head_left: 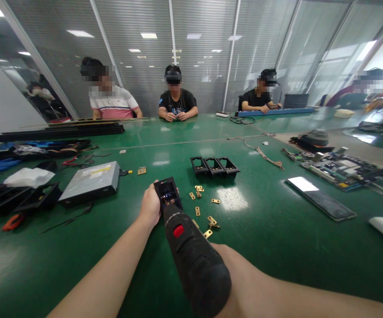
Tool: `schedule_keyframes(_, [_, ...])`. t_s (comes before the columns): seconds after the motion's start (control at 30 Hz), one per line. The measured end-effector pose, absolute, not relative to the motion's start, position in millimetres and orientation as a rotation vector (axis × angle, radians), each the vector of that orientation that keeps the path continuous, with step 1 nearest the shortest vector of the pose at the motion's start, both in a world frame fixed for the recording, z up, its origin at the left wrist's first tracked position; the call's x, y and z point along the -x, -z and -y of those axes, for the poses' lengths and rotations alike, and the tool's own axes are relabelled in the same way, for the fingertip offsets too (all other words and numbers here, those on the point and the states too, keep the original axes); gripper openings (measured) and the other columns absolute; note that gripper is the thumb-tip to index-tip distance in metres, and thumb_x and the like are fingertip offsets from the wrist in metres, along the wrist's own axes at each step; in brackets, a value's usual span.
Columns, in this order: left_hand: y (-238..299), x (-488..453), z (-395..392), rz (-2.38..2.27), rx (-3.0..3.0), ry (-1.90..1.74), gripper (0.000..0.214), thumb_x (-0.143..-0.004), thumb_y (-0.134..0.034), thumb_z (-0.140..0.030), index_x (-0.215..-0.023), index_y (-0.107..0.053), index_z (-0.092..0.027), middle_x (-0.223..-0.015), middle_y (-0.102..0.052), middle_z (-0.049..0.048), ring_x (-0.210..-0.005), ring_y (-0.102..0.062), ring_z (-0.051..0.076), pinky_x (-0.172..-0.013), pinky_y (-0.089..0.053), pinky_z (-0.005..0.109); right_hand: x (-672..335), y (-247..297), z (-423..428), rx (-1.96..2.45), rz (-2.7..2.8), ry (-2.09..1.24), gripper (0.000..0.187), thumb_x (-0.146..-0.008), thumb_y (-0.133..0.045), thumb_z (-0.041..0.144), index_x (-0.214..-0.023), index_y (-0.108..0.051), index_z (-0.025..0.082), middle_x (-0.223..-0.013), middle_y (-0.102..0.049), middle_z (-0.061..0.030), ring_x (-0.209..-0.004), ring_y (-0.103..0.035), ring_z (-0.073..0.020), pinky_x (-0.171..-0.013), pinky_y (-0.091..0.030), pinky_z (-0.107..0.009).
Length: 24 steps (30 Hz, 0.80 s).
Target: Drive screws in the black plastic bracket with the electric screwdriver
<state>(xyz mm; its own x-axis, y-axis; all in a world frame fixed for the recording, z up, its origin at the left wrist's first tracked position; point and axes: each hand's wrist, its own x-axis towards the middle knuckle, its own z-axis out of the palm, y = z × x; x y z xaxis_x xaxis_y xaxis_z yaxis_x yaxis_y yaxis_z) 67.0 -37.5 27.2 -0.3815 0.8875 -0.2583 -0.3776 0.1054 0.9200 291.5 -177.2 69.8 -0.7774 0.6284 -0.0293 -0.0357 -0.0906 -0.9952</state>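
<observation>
Head view: left hand (149,207) closed round small black housing (168,193), holding it on green table (277,247) by its left wall.
Housing looks light, rigid plastic, likely to skid on glossy top; best held by outer walls.
Right hand (236,269) grips electric screwdriver (191,256), fingers hidden behind tool body; tip sits inside housing.
Loose brass pieces (208,221) just right of housing.

One head-worn camera faces forward and down across the green table (271,265). The wearer's forearms (111,274) enter at 6 o'clock, very near the lens; seated people (177,102) sit far off at 12 o'clock.
</observation>
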Motion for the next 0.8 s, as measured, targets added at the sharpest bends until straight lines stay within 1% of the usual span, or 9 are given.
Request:
schedule_keyframes(0.13, [-27.3,-67.3,36.9,-1.318,-0.557,-1.512,0.041,-0.102,-0.049,-0.041,-0.096,-0.079,-0.013,-0.077,-0.081,0.0140,-0.074,-0.082,0.030,-0.060,-0.062,0.034,-292.1,-72.0,176.0,0.648,1.761,-1.947,0.041,-0.066,-0.084,0.012,-0.067,-0.045,0.026,-0.065,-0.040,0.0091,-0.067,-0.041,-0.0128,-0.085,-0.059,-0.034])
schedule_keyframes(0.2, [-27.4,-67.3,36.8,-1.305,-0.547,-1.514,0.040,-0.102,-0.049,-0.040,-0.096,-0.079,-0.014,-0.076,-0.081,0.0134,-0.076,-0.083,0.031,-0.061,-0.062,0.035,-292.8,-72.7,175.6,0.652,1.806,-1.934,0.040,-0.066,-0.084,0.012,-0.069,-0.046,0.025,-0.065,-0.042,0.0089,-0.068,-0.042,-0.0133,-0.086,-0.059,-0.034])
schedule_keyframes(0.37, [-27.6,-67.0,37.5,-1.314,-0.555,-1.509,0.042,-0.103,-0.049,-0.042,-0.095,-0.079,-0.014,-0.078,-0.081,0.0145,-0.077,-0.083,0.032,-0.060,-0.062,0.035,-293.2,-69.7,176.5,0.651,1.845,-1.872,0.040,-0.069,-0.085,0.016,-0.069,-0.046,0.025,-0.064,-0.043,0.0096,-0.062,-0.036,-0.0104,-0.080,-0.058,-0.031])
schedule_keyframes(0.57, [-27.6,-67.2,37.6,-1.330,-0.552,-1.494,0.045,-0.104,-0.048,-0.043,-0.095,-0.081,-0.014,-0.080,-0.082,0.0150,-0.069,-0.080,0.030,-0.062,-0.063,0.037,-293.9,-66.4,176.8,0.750,1.831,-1.890,0.038,-0.066,-0.088,0.019,-0.077,-0.053,0.025,-0.069,-0.050,0.0084,-0.064,-0.041,-0.0117,-0.071,-0.053,-0.030])
schedule_keyframes(0.63, [-27.6,-67.6,37.8,-1.333,-0.554,-1.496,0.044,-0.103,-0.049,-0.043,-0.098,-0.080,-0.013,-0.080,-0.082,0.0147,-0.068,-0.080,0.030,-0.063,-0.063,0.038,-295.3,-66.3,175.5,0.721,1.882,-1.867,0.039,-0.066,-0.088,0.018,-0.077,-0.051,0.025,-0.068,-0.050,0.0085,-0.065,-0.042,-0.0120,-0.074,-0.054,-0.030])
schedule_keyframes(0.73, [-27.4,-67.9,38.1,-1.314,-0.552,-1.514,0.043,-0.102,-0.051,-0.044,-0.100,-0.079,-0.011,-0.079,-0.082,0.0146,-0.066,-0.080,0.030,-0.063,-0.063,0.038,-296.7,-65.6,174.4,0.687,1.949,-1.808,0.043,-0.070,-0.089,0.018,-0.070,-0.046,0.025,-0.066,-0.045,0.0090,-0.066,-0.041,-0.0121,-0.082,-0.057,-0.032])
schedule_keyframes(0.8, [-27.3,-67.8,38.3,-1.301,-0.551,-1.517,0.043,-0.103,-0.051,-0.043,-0.100,-0.079,-0.011,-0.079,-0.082,0.0147,-0.067,-0.080,0.030,-0.064,-0.063,0.038,-296.4,-65.6,175.2,0.701,1.919,-1.833,0.042,-0.069,-0.089,0.018,-0.072,-0.048,0.025,-0.065,-0.046,0.0096,-0.064,-0.041,-0.0114,-0.082,-0.057,-0.032])
